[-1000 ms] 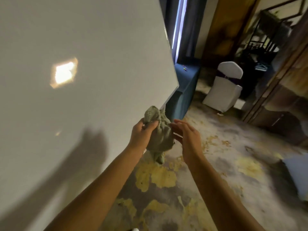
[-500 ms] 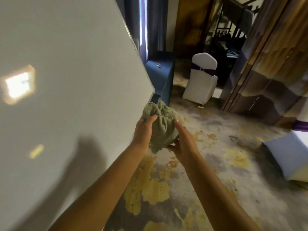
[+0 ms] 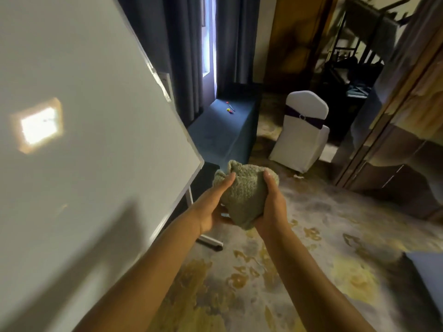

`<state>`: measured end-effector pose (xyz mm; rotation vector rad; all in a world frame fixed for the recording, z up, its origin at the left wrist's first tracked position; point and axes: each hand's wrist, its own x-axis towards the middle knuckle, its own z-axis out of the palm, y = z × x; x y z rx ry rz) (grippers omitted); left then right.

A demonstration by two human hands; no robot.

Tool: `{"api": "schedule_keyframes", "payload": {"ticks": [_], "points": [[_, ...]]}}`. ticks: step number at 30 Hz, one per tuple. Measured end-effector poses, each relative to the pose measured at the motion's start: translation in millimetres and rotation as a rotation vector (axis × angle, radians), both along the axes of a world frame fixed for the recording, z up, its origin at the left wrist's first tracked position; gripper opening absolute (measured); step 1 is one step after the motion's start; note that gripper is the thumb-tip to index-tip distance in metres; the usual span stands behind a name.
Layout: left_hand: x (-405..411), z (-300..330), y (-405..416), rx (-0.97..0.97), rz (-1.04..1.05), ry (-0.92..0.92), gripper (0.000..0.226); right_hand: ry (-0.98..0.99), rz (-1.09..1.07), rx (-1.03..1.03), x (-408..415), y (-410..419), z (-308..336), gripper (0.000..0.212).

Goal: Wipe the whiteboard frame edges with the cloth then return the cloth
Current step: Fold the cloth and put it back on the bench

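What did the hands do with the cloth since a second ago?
The right hand, open beside the cloth before, closed onto it. Both hands drew the cloth away from the whiteboard corner it was beside. The left hand kept holding throughout; the cloth stayed bunched up.

We see a cloth point(image 3: 244, 195) of nubby, matt green terry, a whiteboard point(image 3: 84, 140) with a smooth, glossy face and a pale metal-looking frame point(image 3: 189, 140), and at two o'clock a chair point(image 3: 303, 133) in smooth white fabric.
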<state>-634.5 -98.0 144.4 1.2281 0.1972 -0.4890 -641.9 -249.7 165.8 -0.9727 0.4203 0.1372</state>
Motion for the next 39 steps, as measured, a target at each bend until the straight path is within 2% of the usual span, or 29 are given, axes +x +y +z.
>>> {"api": "schedule_keyframes", "payload": {"ticks": [2, 6, 8, 9, 12, 15, 17, 20, 23, 28, 32, 35, 39], "points": [[52.8, -0.8, -15.5, 0.02, 0.049, -0.026, 0.087, -0.031, -0.011, -0.024, 51.9, -22.5, 0.0, 0.042], [124.2, -15.1, -25.5, 0.039, 0.219, -0.123, 0.024, -0.127, 0.009, -0.07, 128.1, -52.3, -13.9, 0.026], [166.1, -23.4, -31.2, 0.057, 0.26, -0.177, 0.01, -0.078, 0.07, -0.091, 179.2, -63.7, -24.2, 0.023], [192.4, -27.3, -33.4, 0.071, 0.264, -0.199, 0.012, -0.039, 0.123, -0.105, 209.0, -67.1, -28.3, 0.023], [264.5, -36.8, -35.0, 0.143, 0.295, -0.222, 0.043, -0.005, 0.344, -0.155, 283.7, -70.0, -40.9, 0.043], [347.1, -47.5, -30.0, 0.203, 0.309, -0.206, 0.052, -0.024, 0.561, -0.28, 364.6, -63.2, -52.5, 0.048], [397.2, -50.6, -25.1, 0.211, 0.325, -0.17, 0.065, -0.034, 0.598, -0.361, 419.9, -52.8, -54.1, 0.044], [461.3, -57.3, -9.0, 0.105, 0.349, -0.094, 0.082, -0.044, 0.514, -0.414, 498.2, -32.4, -56.9, 0.054], [509.3, -70.8, 9.6, 0.028, 0.392, -0.044, 0.073, -0.052, 0.485, -0.41, 567.5, -10.9, -69.2, 0.055], [582.1, -126.9, 32.6, 0.137, 0.658, -0.007, 0.06, -0.124, 0.552, -0.527, 683.3, 34.6, -119.5, 0.046], [644.3, -175.6, 56.0, 0.267, 0.9, 0.174, 0.055, -0.211, 0.746, -0.733, 777.9, 77.6, -173.5, 0.039], [684.9, -205.4, 74.8, 0.232, 1.076, 0.335, 0.04, -0.297, 0.9, -0.869, 839.9, 114.3, -214.0, 0.034], [708.0, -242.7, 79.6, 0.299, 1.163, 0.381, 0.029, -0.352, 1.111, -0.982, 883.3, 142.1, -256.1, 0.034]]}}
